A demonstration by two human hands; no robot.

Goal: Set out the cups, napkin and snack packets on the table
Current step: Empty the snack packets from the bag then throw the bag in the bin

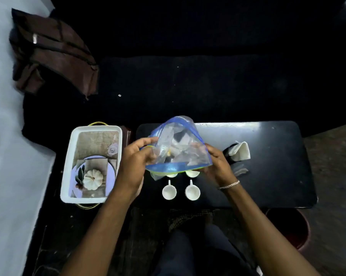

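Observation:
I hold a clear zip bag (178, 148) with a blue seal strip above the black table (277, 176); small packets show through it. My left hand (136, 158) grips its left side and my right hand (218, 162) grips its right side. Two white cups (169, 192) (192, 192) stand on the table below the bag, handles pointing away. Two more cups (192, 173) are mostly hidden under the bag. A white napkin (240, 151) sits in a dark holder (228, 154) to the right.
A white tray (68, 166) with a picture of a pumpkin and a small clear cup (112, 150) lies left of the table. A brown bag (52, 52) rests on the dark sofa behind. A dark red bucket (293, 226) stands at the table's near right corner.

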